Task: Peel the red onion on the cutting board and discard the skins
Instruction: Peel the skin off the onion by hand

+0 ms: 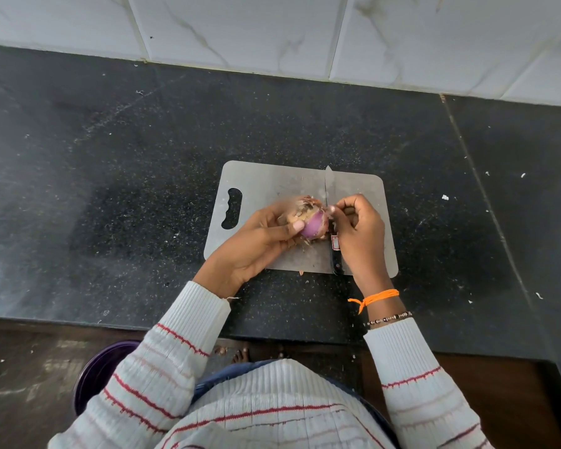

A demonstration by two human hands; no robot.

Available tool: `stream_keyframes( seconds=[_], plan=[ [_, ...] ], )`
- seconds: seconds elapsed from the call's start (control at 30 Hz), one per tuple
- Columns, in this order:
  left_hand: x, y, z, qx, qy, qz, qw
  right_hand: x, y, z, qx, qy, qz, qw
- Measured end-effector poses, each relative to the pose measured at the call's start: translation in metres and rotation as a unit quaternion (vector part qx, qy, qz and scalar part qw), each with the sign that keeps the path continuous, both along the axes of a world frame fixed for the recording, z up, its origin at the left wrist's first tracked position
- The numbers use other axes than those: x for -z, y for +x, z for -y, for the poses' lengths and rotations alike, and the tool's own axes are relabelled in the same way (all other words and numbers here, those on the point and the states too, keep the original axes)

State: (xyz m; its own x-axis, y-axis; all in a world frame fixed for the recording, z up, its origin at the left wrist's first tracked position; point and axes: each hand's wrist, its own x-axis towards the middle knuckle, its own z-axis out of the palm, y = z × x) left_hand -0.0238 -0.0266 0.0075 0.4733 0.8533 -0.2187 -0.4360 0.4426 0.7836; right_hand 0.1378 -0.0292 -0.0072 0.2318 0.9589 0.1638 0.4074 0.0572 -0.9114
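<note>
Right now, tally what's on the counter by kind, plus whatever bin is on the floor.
Onion: 1
Board: 1
Knife: 1
Purple bin: 1
Total: 4
The left hand holds the onion; the right hand pinches at its skin.

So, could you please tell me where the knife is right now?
In the head view, the knife lies on the cutting board, right of centre, beneath the right hand.
</note>
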Motion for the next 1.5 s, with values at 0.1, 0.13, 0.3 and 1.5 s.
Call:
stream_keyframes(
  seconds=[0.1, 0.13, 0.3, 1.5],
  plan=[
    [0.0, 0.0, -0.001, -0.005, -0.021, 0.013, 1.0, 0.0, 0.0, 0.001, -0.002, -0.013, -0.006, 1.0],
    [0.0, 0.0, -0.001, -0.013, -0.034, 0.019, 0.999, -0.001, -0.001, 0.002, -0.004, -0.017, -0.02, 1.0],
    [-0.001, 0.003, -0.002, -0.062, -0.093, 0.032, 0.993, -0.016, -0.012, 0.01, -0.005, 0.015, -0.068, 0.998],
    [-0.006, 0.013, 0.008, -0.147, 0.099, -0.224, 0.958, -0.02, -0.009, 0.019, -0.049, 0.08, -0.025, 0.995]
  ],
)
